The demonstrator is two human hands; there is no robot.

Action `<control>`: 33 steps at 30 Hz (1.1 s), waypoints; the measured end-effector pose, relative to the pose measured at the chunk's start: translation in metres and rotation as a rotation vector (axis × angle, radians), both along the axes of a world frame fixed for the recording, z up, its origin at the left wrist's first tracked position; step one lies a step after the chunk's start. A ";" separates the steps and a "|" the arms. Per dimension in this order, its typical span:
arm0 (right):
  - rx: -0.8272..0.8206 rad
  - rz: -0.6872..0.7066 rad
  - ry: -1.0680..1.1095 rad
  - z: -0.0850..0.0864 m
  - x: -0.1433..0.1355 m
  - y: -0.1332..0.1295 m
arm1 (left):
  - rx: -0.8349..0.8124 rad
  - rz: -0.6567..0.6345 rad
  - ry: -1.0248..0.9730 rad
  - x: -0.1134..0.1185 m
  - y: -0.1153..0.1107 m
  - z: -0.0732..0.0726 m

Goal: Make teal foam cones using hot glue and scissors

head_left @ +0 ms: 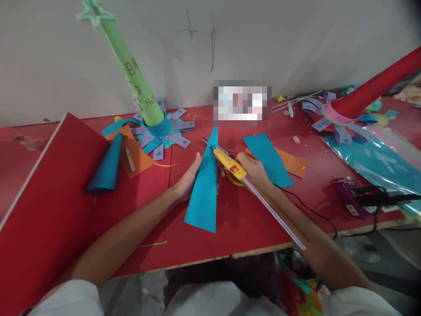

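Observation:
A long blue paper piece [204, 193], narrow at its far end and wide at the near end, is held in my left hand [189, 180] by its left edge. My right hand [251, 169] lies just right of it, closed beside a yellow glue gun [230, 163] with a long clear glue stick [274, 213] sticking out of its back. The gun's tip points at the upper part of the blue paper. Metal blades show near the tip, and a yellow scissor handle [234, 179] is partly hidden below the gun.
Blue and orange sheets [268, 158] lie at the right, beyond them a purple box [350, 197] with cables. A blue cone [107, 169], a large red board [42, 210] and a green paper tower [131, 74] stand left. A red cone [378, 90] leans at the far right.

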State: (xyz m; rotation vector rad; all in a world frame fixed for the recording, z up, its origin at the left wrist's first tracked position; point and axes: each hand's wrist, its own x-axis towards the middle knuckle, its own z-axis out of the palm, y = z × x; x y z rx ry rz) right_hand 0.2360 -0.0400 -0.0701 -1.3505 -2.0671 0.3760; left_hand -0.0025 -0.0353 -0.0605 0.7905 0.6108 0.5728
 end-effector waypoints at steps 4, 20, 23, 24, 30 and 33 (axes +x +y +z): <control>-0.003 -0.014 0.001 -0.001 -0.001 0.000 | -0.043 0.041 -0.023 -0.001 0.001 -0.003; 0.013 -0.046 0.023 -0.001 -0.003 -0.001 | -0.098 0.190 0.070 0.002 0.000 -0.002; 0.021 -0.041 0.017 -0.002 -0.003 -0.001 | -0.066 0.156 0.031 0.002 0.001 -0.003; 0.025 -0.037 0.014 -0.003 -0.003 -0.001 | -0.071 0.162 0.026 0.002 0.001 -0.003; 0.055 -0.036 0.014 -0.004 -0.003 -0.001 | -0.125 0.228 0.009 0.004 -0.001 -0.001; 0.070 -0.029 0.027 -0.003 -0.004 -0.002 | -0.123 0.229 -0.034 0.003 -0.001 0.000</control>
